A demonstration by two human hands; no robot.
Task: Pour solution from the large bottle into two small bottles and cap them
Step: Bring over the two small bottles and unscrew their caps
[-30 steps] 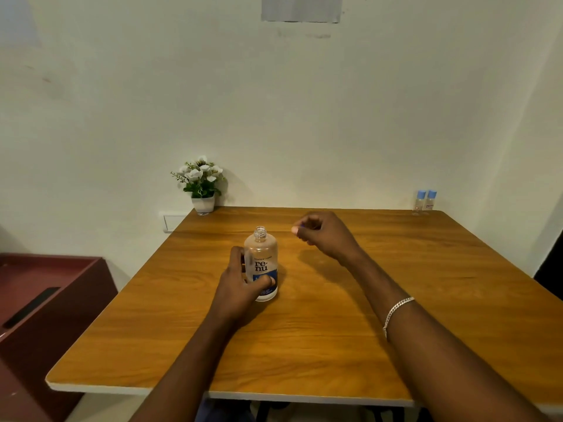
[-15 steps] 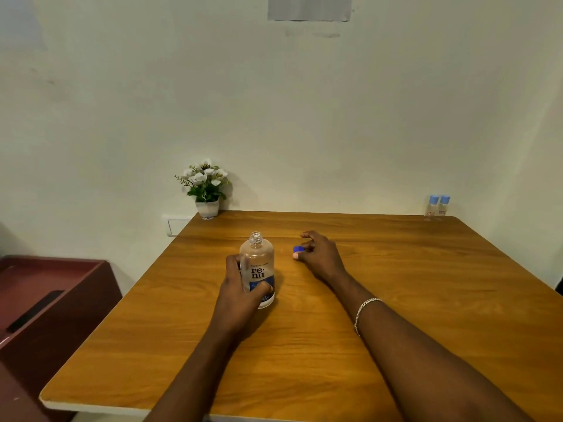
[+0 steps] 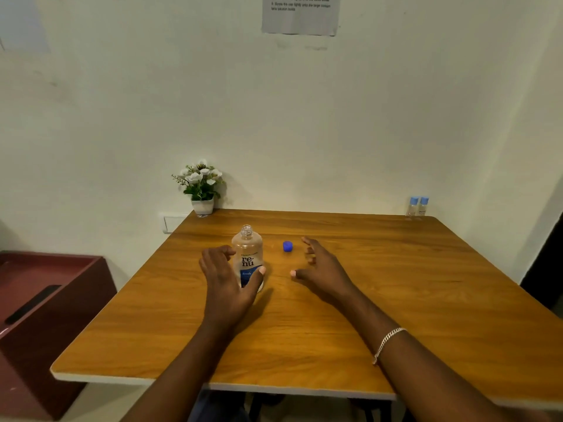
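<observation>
The large clear bottle (image 3: 247,254), with a "renu" label and an open neck, stands upright on the wooden table (image 3: 396,284). My left hand (image 3: 227,281) is cupped loosely around its lower half, thumb on the label and fingers at its left side. The bottle's blue cap (image 3: 288,246) lies on the table just right of the bottle. My right hand (image 3: 323,269) hovers open a little right of the cap, fingers spread, holding nothing. Two small bottles (image 3: 417,206) with light blue caps stand side by side at the far right corner.
A small white pot of white flowers (image 3: 201,190) sits at the far left corner against the wall. A dark red cabinet (image 3: 45,315) stands left of the table. A printed sheet (image 3: 300,13) hangs on the wall.
My right hand has set the blue cap down on the table, opened and drawn back to the right. My left hand has loosened around the large bottle.
</observation>
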